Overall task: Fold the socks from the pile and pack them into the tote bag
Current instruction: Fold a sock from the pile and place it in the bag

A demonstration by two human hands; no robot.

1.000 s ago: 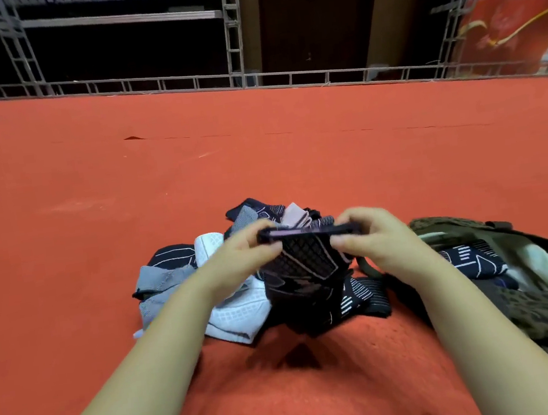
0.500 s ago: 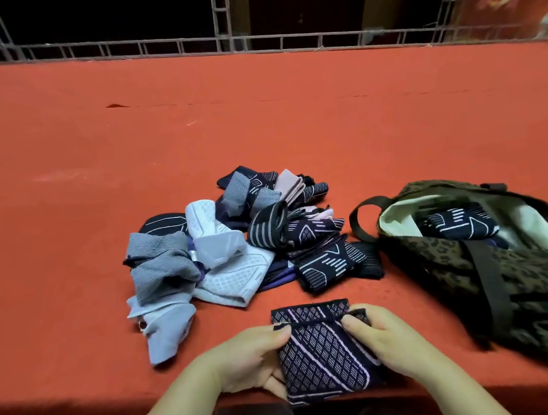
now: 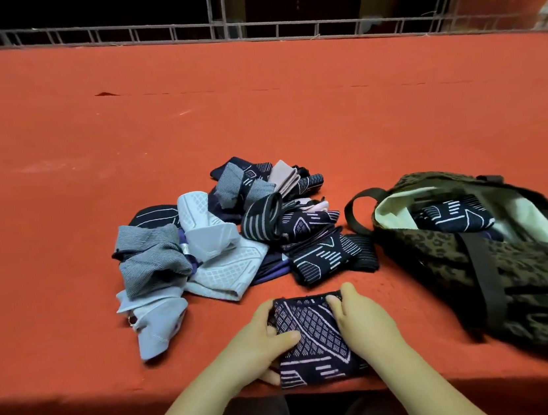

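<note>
A dark navy sock with a pale lattice pattern (image 3: 311, 337) lies flat near the table's front edge. My left hand (image 3: 265, 341) holds its left edge, thumb laid across the top of the fabric. My right hand (image 3: 359, 321) grips its right edge, fingers curled over the upper corner. Behind it sits the sock pile (image 3: 228, 244), a mix of grey, white, pink and navy patterned socks. To the right, the leopard-print tote bag (image 3: 521, 266) lies open with a folded navy sock (image 3: 453, 218) inside against its pale lining.
The red cloth-covered table (image 3: 254, 113) stretches far back to a metal truss rail (image 3: 278, 31). The bag's dark strap (image 3: 352, 211) loops toward the pile. My lap shows below the table's front edge.
The sock was lifted above the pile a second ago; both hands brought it down to the front edge and now flatten it there. The camera has tilted downward.
</note>
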